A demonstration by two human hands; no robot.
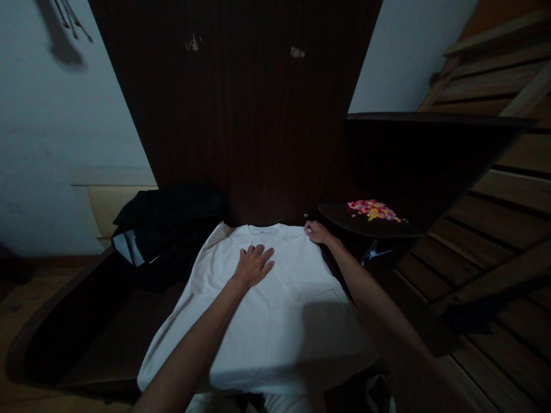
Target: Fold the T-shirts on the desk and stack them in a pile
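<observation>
A white long-sleeved shirt is spread out before me, its neckline away from me. Flat on its chest lies my left hand, fingers spread and holding nothing. At the shirt's far right shoulder, my right hand has its fingers closed on the edge of the cloth. Just past that hand is a tiny pale ring-shaped piece.
A pile of small pink, red and yellow pieces rests on a dark curved shelf at right. Below it is a pale-blue object, perhaps scissors. Dark folded clothing lies at left. A dark wooden panel rises behind.
</observation>
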